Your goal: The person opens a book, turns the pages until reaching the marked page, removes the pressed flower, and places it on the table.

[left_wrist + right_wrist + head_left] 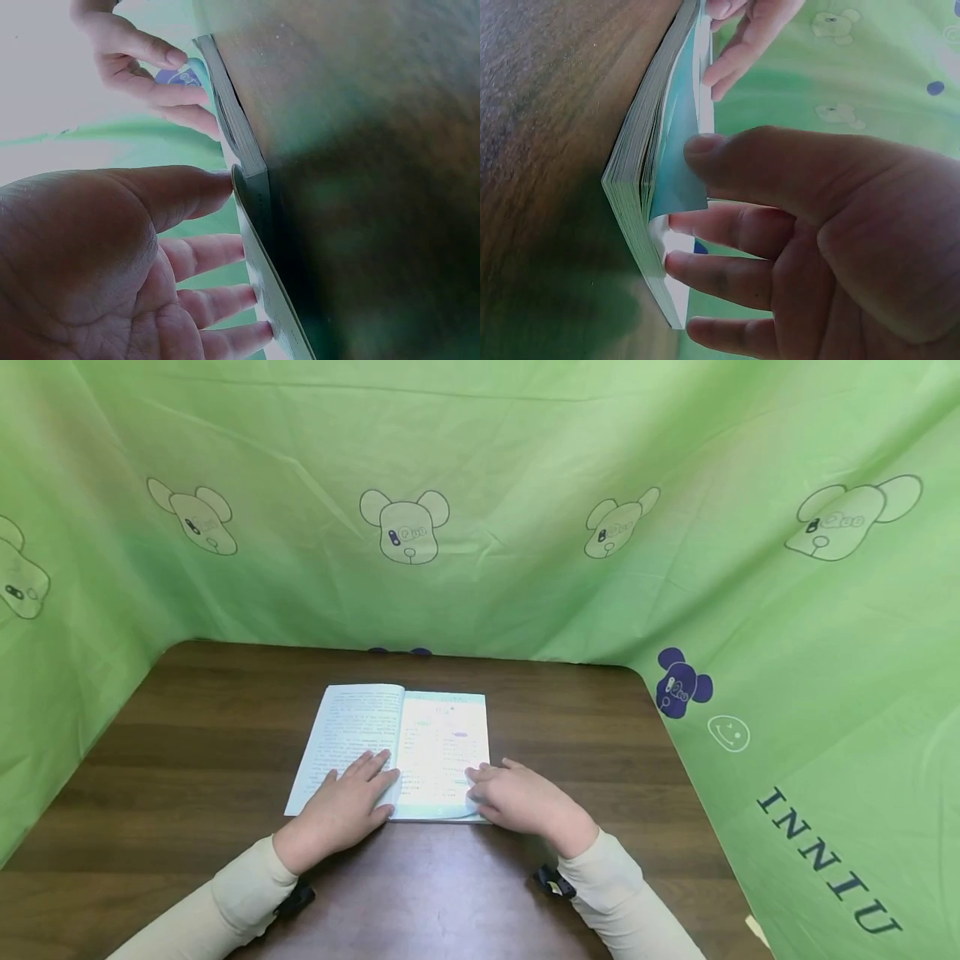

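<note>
Left hand [341,810] flat on open book [442,735], right hand [525,797] grip pinching a lifted page corner, print unreadable.

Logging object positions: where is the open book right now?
In the head view, the open book lies mid-table, under the left hand and right hand.

Brown wooden table [187,752]; green bear-print cloth [525,527] behind.
</note>
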Tool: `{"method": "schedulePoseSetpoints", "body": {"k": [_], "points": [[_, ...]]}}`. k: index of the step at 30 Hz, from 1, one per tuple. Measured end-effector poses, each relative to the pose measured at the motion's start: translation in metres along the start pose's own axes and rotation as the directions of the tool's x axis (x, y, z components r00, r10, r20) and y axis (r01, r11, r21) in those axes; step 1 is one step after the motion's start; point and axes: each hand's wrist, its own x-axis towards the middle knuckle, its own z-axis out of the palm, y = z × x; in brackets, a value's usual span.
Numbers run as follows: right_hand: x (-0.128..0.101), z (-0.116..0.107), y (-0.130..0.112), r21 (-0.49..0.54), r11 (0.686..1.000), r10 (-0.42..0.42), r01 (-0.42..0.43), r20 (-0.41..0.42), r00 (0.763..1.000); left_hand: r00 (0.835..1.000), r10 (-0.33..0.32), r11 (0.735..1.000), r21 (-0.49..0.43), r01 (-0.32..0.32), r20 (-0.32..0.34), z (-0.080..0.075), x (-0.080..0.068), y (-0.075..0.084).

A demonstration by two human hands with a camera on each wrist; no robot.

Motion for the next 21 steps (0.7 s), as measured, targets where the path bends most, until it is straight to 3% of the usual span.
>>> {"method": "schedulePoseSetpoints", "body": {"k": [7,17,21], "points": [[0.0,0.0,-0.002,0.003,1.0,0.003,-0.003,-0.015,1.0,1.0,-0.005,1.0,0.003,0.005,0.002,0.001,-0.001,0.002],[0.006,0.002,0.008,0.0,0.998,-0.055,0.056,-0.159,0.986,1.0,-0.008,1.0,0.004,0.008,-0.003,0.0,0.0,0.003],[0.003,0.002,0.011,0.025,0.998,-0.051,0.056,-0.171,0.984,1.0,-0.009,1.0,-0.011,0.009,0.002,0.001,0.001,0.004]]}}
